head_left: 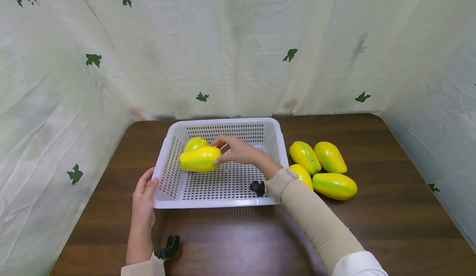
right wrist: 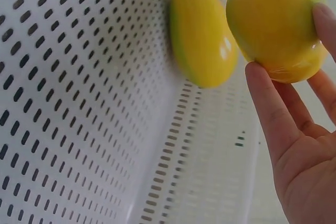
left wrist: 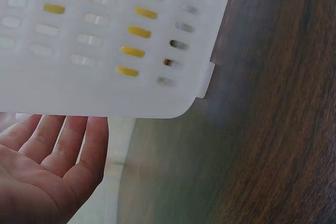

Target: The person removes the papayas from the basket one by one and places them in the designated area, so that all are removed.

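My right hand (head_left: 239, 150) reaches into a white slotted plastic basket (head_left: 219, 203) and holds a yellow-green papaya (head_left: 200, 159) by its right end. The thumb lies on the near side and the fingers on the far side, as the right wrist view shows with the papaya (right wrist: 275, 19) between them. Just behind it, a second papaya (head_left: 195, 143) lies in the basket's left part, partly hidden. At the basket's left front corner, my left hand (head_left: 143, 197) grips the rim, thumb on top. In the left wrist view its fingers (left wrist: 68, 140) pass behind the rim.
Several more papayas (head_left: 334, 186) lie grouped on the brown wooden table (head_left: 390, 214), right of the basket. One is partly covered by the right sleeve (head_left: 316, 218). A pale leaf-printed curtain (head_left: 238, 61) surrounds the table's back and sides.
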`<state>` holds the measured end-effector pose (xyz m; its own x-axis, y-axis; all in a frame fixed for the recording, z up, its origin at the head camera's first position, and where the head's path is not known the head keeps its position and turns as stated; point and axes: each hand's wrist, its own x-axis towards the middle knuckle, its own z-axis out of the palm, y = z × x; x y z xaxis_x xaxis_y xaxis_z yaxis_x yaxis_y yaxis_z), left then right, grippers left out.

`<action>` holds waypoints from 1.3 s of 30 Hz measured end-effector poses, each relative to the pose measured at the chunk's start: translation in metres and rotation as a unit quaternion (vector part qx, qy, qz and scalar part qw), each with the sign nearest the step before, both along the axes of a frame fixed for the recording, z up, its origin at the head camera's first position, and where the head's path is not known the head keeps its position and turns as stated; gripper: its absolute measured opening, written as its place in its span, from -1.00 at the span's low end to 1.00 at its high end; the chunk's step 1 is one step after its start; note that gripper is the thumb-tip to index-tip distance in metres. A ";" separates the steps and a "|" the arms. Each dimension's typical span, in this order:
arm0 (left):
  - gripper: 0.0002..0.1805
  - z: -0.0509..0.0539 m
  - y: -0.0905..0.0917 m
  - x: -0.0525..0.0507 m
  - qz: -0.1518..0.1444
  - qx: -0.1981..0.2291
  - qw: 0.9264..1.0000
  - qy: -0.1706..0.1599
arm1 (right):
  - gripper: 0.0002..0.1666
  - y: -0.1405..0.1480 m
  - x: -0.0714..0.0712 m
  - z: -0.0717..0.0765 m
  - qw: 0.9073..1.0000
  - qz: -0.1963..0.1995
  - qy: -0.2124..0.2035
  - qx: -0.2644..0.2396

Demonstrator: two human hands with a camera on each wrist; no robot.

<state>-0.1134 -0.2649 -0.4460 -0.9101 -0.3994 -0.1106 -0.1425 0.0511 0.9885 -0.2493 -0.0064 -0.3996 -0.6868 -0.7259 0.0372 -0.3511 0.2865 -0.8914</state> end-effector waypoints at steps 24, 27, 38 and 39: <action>-0.52 0.000 -0.001 -0.001 -0.004 0.012 1.000 0.006 | -0.48 0.055 0.015 0.029 0.989 -0.119 0.010 -0.093; -0.53 -0.001 -0.001 -0.001 0.000 0.013 1.000 0.006 | -0.48 0.063 0.021 0.039 0.987 -0.134 0.011 -0.091; -0.50 -0.002 -0.001 -0.001 -0.002 0.004 1.000 0.005 | -0.41 0.099 0.013 0.030 0.974 -0.191 0.052 -0.109; -0.51 -0.002 -0.001 -0.001 -0.003 0.005 1.000 0.005 | -0.40 0.103 0.013 0.030 0.973 -0.197 0.054 -0.110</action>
